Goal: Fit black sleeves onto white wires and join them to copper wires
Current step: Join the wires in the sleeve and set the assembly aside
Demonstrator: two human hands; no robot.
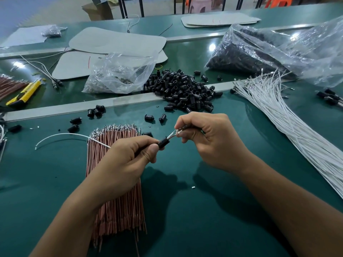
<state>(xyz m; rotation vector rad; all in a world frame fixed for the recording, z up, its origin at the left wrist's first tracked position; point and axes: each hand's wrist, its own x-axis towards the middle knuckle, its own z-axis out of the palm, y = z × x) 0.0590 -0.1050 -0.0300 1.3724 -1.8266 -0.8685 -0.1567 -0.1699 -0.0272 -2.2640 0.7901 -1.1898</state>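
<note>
At centre, the left hand (130, 156) pinched a black sleeve (163, 142), steadying its white wire (65, 134). From 2 o'clock the right hand (209, 141) pinched a wire end (174, 134), probably for joining.

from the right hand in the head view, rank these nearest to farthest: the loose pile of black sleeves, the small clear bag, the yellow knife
1. pile of black sleeves: just beyond the right hand, straight ahead.
2. small clear bag: farther back and off to the left.
3. yellow knife: at the far left edge of the table.
</note>
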